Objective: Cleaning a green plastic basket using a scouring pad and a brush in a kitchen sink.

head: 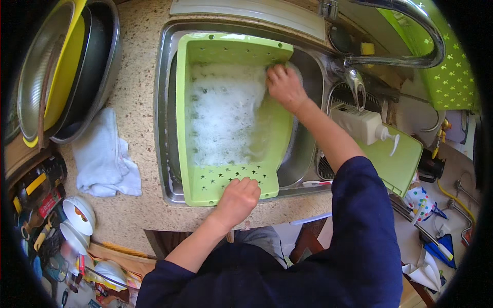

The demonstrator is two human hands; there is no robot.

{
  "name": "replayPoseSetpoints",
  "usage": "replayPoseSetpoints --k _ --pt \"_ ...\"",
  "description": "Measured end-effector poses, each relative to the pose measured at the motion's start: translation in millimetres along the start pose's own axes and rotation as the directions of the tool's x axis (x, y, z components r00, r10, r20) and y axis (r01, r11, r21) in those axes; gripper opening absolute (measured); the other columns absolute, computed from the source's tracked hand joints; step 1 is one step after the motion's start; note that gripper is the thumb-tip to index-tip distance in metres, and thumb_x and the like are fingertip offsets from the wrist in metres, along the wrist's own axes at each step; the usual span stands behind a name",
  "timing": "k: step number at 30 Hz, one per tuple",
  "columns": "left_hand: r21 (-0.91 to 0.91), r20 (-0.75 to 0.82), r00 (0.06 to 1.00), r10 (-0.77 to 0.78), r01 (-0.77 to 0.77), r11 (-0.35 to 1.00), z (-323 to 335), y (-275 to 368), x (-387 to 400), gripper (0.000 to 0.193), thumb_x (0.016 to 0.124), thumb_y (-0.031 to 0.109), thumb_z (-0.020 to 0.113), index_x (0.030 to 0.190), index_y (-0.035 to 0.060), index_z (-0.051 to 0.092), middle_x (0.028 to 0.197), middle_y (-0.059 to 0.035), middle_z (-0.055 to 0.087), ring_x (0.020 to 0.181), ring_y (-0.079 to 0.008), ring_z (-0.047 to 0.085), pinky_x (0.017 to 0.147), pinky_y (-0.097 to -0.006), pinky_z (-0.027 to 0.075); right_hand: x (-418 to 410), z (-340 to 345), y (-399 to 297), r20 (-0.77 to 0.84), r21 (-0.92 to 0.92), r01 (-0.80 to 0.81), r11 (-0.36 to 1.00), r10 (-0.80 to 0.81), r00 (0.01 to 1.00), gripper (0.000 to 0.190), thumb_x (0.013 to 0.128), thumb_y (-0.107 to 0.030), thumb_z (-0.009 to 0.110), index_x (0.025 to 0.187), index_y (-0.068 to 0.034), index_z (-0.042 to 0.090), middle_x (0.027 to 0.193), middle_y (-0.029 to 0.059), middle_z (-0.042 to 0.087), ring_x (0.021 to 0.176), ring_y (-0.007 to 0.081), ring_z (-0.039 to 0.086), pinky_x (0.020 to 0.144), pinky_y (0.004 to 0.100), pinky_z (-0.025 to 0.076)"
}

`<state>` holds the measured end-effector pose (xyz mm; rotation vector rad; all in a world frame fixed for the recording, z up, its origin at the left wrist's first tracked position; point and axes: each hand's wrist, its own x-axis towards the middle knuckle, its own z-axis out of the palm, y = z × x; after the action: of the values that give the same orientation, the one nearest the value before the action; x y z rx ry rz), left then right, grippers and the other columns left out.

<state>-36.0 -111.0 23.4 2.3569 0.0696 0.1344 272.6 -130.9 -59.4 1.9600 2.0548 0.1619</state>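
A green plastic basket with small star-like cut-outs in its end walls sits over the stainless steel sink, with white suds lying inside. My left hand is closed over the basket's near rim, its fingertips hidden behind the wall. At the far right corner, my right hand is curled against the inside of the basket; its fingers close on something mostly hidden, possibly a scrubber, so I cannot tell what it is. A chrome faucet arches at the sink's upper right.
Left of the sink, a light blue cloth lies on the speckled countertop below upright pans and a yellow colander. To the right stand a white pump bottle and a green board. White bowls are at lower left.
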Motion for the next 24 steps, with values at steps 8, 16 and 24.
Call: replayPoseSetpoints --k 8,16,24 --pt "0.007 -0.036 0.997 -0.073 0.074 0.997 -6.0 -1.5 6.8 0.005 0.065 0.008 0.059 0.064 0.0082 0.055 0.072 -0.0056 0.052 0.071 -0.0207 0.056 0.062 -0.0328 0.045 -34.9 21.1 -64.4 0.258 0.082 -0.117 0.99 0.092 0.962 0.014 0.071 -0.014 0.062 0.081 -0.007 0.07 0.099 0.0089 0.059 0.101 0.0278 0.053 0.074 0.038 0.048" --pt "-0.129 0.081 0.995 0.056 -0.045 0.991 -29.6 -8.2 17.9 0.006 0.065 0.005 0.062 0.064 0.0058 0.056 0.074 -0.0075 0.054 0.074 -0.0226 0.058 0.066 -0.0359 0.049 5.3 31.6 -12.6 0.037 -0.024 -0.337 0.941 0.337 0.941 0.017 0.069 -0.01 0.062 0.082 -0.003 0.071 0.1 0.0115 0.059 0.099 0.0283 0.056 0.07 0.0378 0.051" --pt "-0.134 0.12 0.992 -0.042 0.058 0.989 -26.2 -2.8 27.1 0.01 0.063 0.004 0.067 0.067 0.0033 0.058 0.078 -0.0097 0.056 0.077 -0.0271 0.059 0.068 -0.0386 0.05 9.9 28.3 -25.5 0.293 0.072 -0.414 0.907 0.378 0.878 0.012 0.074 -0.01 0.061 0.084 -0.005 0.067 0.101 0.0103 0.056 0.1 0.0278 0.054 0.07 0.0381 0.052"
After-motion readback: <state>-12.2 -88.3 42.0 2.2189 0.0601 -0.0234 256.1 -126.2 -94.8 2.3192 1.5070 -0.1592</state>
